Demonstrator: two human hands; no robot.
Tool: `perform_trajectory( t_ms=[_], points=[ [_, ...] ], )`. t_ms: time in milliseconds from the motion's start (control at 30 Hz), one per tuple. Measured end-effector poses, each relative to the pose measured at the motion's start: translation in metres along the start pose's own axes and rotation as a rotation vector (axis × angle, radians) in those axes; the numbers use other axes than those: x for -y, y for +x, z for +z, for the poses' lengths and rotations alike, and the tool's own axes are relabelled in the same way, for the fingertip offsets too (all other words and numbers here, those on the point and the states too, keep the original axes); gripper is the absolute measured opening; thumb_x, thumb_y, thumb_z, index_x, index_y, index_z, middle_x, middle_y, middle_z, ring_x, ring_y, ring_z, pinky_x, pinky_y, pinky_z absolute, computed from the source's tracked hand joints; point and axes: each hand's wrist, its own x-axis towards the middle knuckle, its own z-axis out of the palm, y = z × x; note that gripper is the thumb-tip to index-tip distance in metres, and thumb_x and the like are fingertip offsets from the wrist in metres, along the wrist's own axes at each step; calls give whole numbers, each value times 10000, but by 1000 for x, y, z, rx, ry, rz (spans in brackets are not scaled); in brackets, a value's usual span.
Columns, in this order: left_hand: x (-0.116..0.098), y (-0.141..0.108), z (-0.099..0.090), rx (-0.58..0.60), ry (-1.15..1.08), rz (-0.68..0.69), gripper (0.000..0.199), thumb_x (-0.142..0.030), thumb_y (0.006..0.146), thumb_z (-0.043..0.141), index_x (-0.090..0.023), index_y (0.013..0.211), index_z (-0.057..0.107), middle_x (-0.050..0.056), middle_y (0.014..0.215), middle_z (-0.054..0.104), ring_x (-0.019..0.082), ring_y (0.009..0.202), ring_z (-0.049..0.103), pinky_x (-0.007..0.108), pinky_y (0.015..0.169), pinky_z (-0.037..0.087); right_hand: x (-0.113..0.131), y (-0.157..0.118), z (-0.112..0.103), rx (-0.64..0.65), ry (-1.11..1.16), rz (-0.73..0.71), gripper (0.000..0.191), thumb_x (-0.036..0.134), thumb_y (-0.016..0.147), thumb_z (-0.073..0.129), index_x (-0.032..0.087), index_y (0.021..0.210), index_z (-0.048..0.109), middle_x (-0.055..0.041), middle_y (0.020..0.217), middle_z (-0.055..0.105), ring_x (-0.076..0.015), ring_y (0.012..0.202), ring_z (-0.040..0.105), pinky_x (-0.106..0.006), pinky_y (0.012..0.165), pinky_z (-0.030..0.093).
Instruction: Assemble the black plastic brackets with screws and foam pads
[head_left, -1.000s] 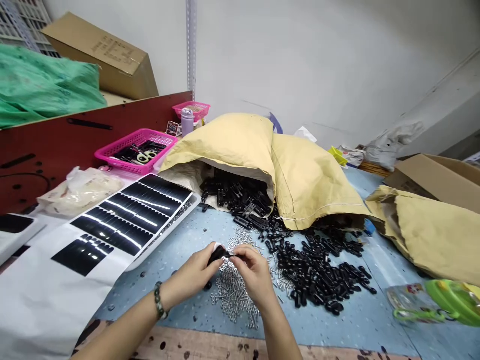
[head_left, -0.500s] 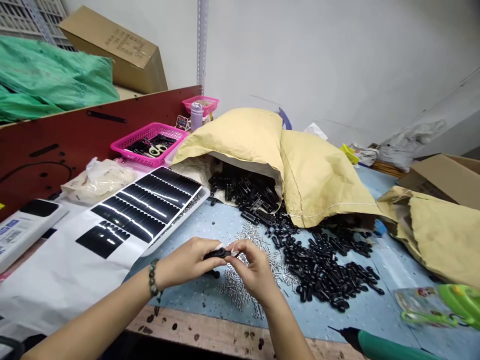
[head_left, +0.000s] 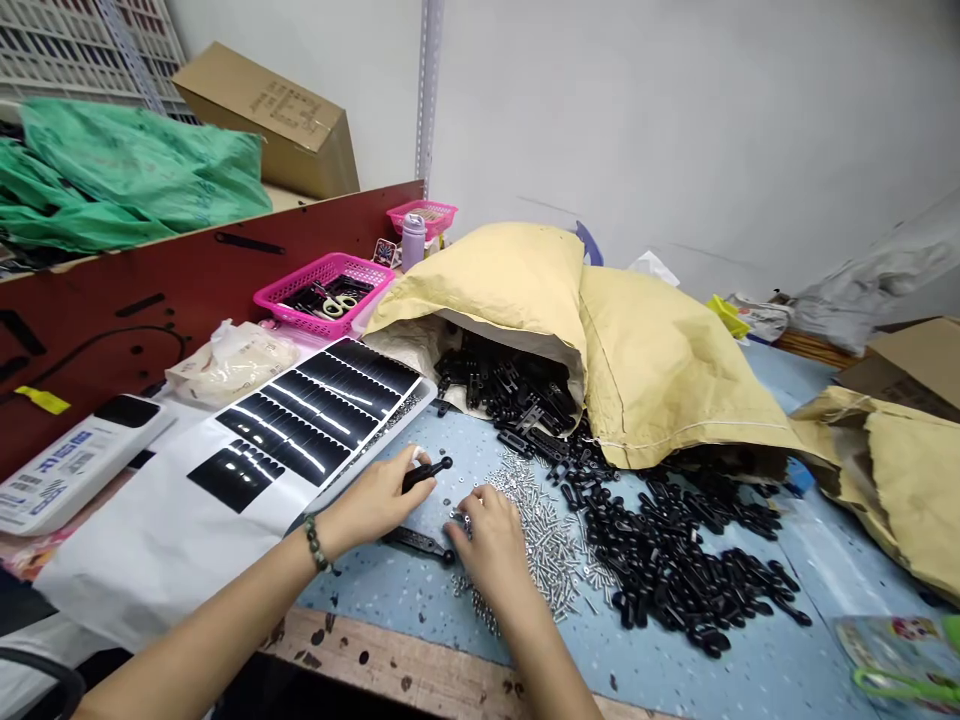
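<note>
My left hand (head_left: pixel 379 503), with a beaded bracelet on its wrist, grips a black plastic part (head_left: pixel 429 471) that has a rounded knob end. The part is held just above the blue table surface. My right hand (head_left: pixel 491 540) is low at the left edge of a heap of small silver screws (head_left: pixel 544 530). Its fingers are curled, with thumb and fingertips close together over small metal pieces; what they pinch is too small to make out. Between the hands and the table's front edge lies another long black part (head_left: pixel 420 543).
Black plastic parts (head_left: pixel 675 560) spread to the right and spill from yellow paper sacks (head_left: pixel 487 260). At the left are a printed white sheet (head_left: pixel 172 540), a white box (head_left: pixel 82 460) and a pink basket (head_left: pixel 270 300) with scissors. A clear bottle (head_left: pixel 900 650) lies at the right.
My hands were together on a black part; now they are apart. The left keeps the part, while the right has gone down to the screw heap. The view has shifted a little left.
</note>
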Motion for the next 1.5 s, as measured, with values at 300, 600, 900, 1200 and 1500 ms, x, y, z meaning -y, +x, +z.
perform_trajectory(
  t_ms=[300,600,900,1200,1500],
  points=[
    [20,16,26,200,33,208,134,-272,898,508,-208,864,621,45,942,593,223,923,541,343,840,416,-15,-15,-6,-39,34,42,159,162,791,677,216,916,597,-58,959,591,-254,914,549,-386,800,453],
    [26,8,30,302,59,242,242,-293,949,442,-230,910,672,45,967,597,219,937,520,360,902,372,-13,-25,16,-26,107,-143,185,142,915,500,240,976,646,-52,888,658,-239,856,571,-393,789,452],
    [19,5,21,301,73,124,151,-289,899,522,-236,932,660,37,949,669,240,954,568,385,909,371,-72,46,-35,-290,12,247,361,267,889,520,138,1226,538,-161,1145,565,-300,1072,548,-427,918,446],
    [10,9,14,207,-61,65,237,-356,911,494,-231,1055,635,68,1056,626,247,991,572,363,888,423,-95,74,-34,-192,-59,204,298,167,811,613,182,1108,632,-98,1105,647,-264,1049,593,-367,933,435],
    [-39,81,79,116,-634,-79,423,-503,871,488,-200,1149,588,92,1210,618,262,1153,533,371,1007,394,-64,45,-24,-397,178,139,210,242,832,554,184,1033,574,-76,958,626,-227,909,583,-352,819,490]
  ],
)
